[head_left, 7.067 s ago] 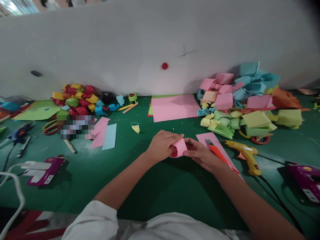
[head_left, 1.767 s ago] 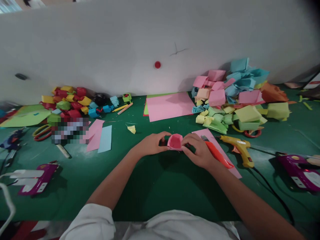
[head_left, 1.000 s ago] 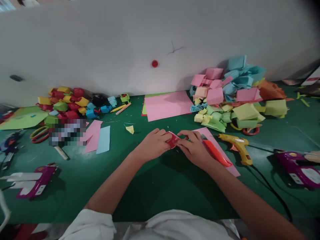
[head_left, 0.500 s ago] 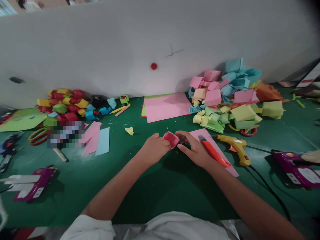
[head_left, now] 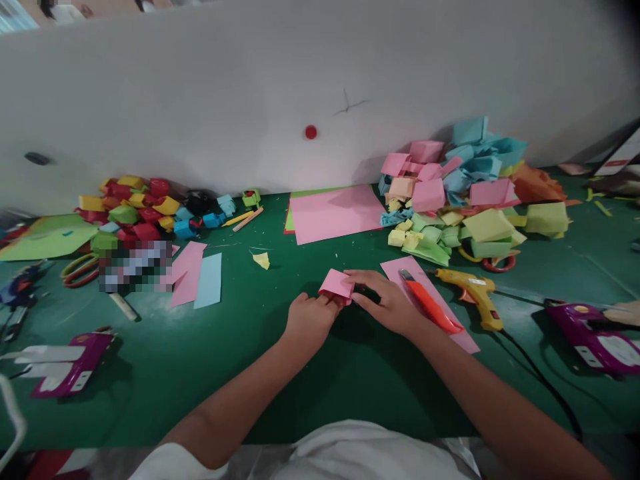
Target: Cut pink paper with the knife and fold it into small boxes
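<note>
A small folded pink paper box [head_left: 336, 283] is held between my hands above the green table. My left hand [head_left: 311, 320] grips its near side, with fingertips tucked at or inside its lower opening; they are partly hidden. My right hand [head_left: 387, 300] pinches the box's right edge between thumb and fingers. Just right of that hand, an orange utility knife [head_left: 431, 307] lies on a pink paper strip [head_left: 393, 267]. Beyond it rests a yellow glue gun [head_left: 473, 293] with a black cord.
Paper boxes in pink, blue and green [head_left: 427, 195] are heaped at the back right. Red and yellow paper pieces [head_left: 133, 200] pile up at the back left. Pink sheets [head_left: 340, 213] lie against the grey wall [head_left: 240, 100]. Purple devices [head_left: 75, 363] stand at both sides.
The pink box has been turned: its open hollow faced me before, and now a flat outer side faces up. My left hand has shifted slightly lower and left.
</note>
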The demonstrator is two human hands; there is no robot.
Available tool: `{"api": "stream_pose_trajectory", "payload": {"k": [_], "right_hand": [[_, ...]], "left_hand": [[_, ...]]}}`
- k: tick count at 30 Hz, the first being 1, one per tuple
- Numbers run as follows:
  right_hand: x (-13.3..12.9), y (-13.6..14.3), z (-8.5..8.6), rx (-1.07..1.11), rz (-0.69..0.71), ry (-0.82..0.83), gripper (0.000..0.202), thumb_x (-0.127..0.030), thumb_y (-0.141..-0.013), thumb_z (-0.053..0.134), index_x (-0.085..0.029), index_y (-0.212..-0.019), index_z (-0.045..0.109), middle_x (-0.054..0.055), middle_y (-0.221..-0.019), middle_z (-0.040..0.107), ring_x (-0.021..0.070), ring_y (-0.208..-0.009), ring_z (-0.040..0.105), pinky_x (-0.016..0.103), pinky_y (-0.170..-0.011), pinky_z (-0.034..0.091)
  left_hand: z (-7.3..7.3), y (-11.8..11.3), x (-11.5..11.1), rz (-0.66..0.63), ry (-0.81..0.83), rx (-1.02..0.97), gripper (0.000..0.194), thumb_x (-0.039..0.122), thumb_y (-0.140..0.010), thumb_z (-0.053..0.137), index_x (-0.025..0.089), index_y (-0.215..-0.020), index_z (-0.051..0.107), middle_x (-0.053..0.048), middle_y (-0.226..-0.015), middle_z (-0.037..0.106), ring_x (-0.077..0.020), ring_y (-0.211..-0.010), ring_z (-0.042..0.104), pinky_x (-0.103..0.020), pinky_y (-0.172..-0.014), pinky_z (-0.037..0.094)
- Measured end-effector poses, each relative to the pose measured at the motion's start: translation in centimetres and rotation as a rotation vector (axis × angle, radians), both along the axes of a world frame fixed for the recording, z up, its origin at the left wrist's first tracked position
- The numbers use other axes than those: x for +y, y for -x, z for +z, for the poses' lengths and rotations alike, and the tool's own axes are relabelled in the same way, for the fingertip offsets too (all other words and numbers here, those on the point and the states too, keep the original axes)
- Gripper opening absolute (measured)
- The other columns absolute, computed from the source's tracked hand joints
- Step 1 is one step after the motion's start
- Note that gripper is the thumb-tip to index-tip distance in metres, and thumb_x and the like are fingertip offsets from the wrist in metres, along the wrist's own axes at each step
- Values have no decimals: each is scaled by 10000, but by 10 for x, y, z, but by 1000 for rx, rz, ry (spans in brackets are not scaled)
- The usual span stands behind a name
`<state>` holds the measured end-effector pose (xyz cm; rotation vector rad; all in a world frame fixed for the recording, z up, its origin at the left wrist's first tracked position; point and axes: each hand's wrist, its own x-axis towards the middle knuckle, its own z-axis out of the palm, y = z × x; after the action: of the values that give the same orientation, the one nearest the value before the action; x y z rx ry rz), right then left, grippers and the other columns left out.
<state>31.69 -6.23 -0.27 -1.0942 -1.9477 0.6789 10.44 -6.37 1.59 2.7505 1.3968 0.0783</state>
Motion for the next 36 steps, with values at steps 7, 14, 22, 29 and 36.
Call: {"api": "stream_pose_trajectory", "payload": {"k": [7, 14, 22, 29, 36], "right_hand": [[-1, 0, 1, -16, 74, -54, 330, -327, -992, 559, -283, -1317, 597, 92, -1359, 650, 255, -1272, 571, 503, -1075, 461], [-1, 0, 1, -18, 111, -53, 355, -356, -999, 536, -285, -1342, 592, 100, -1371, 643, 266, -1282, 570, 498, -1070, 467], [0, 0, 1, 35, 124, 50, 305, -379, -987, 563, -304, -1268, 657, 77, -1364, 654, 271, -1278, 579, 503, -1078, 461], [4, 0, -4, 145, 102, 169, 291, -399, -994, 541, -289, -1221, 686, 78, -1350, 661, 264, -1290, 579, 474, -1049, 494], [7, -1, -8, 184, 77, 242, 348, -417, -1002, 515, -302, -1294, 665, 53, -1371, 653, 255, -1297, 577, 467, -1109, 447]], "left_hand": [[3, 3, -9, 27, 35, 2, 266, 278, -1019, 480, 202, -1093, 724, -107, -1012, 755, -227, -830, 683, -397, -780, 360], [5, 4, -19, 71, 46, 6, 299, 360, -1005, 532, 243, -1252, 652, -101, -1154, 713, -262, -940, 638, -453, -878, 336], [3, 7, -15, 71, 106, -13, 426, 587, -910, 629, 321, -1241, 669, -77, -1217, 689, -328, -1088, 517, -510, -877, 335], [5, 7, -14, 53, 131, -12, 464, 616, -899, 625, 326, -1259, 660, -89, -1281, 666, -405, -1251, 419, -600, -942, 317], [5, 6, -18, 51, 135, -13, 414, 474, -1021, 445, 209, -1300, 598, -143, -1232, 690, -415, -1361, 364, -624, -963, 332]]}}
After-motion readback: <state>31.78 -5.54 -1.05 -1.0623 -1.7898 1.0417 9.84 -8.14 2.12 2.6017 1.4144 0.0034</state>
